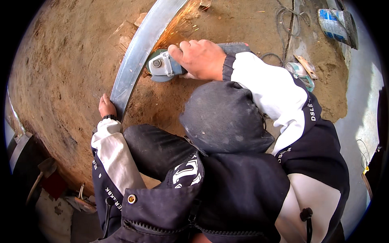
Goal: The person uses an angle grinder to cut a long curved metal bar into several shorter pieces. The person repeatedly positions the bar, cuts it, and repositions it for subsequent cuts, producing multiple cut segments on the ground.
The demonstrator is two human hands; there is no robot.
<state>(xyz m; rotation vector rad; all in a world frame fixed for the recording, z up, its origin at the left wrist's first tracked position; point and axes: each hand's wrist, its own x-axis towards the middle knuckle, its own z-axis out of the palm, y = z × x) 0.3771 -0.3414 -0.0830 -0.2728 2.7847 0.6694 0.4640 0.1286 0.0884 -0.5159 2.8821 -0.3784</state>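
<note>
My right hand (201,59) is wrapped round the body of an angle grinder (165,65) with a silver gear head. Its disc meets the right edge of a long grey metal bar (137,56), and orange sparks (175,29) spray up and away from the contact. The bar runs from near my left knee toward the top of the view, where it is cut off by the frame. My left hand (107,106) grips the near end of the bar from its left side; the fingers beneath are hidden.
Sandy brown dirt (65,69) covers the ground. At the far right lies a blue and white bucket (337,27) on its side, near a looped cable (285,18). A wood scrap (306,67) sits nearer. Lower left, a shovel (47,167) leans among clutter.
</note>
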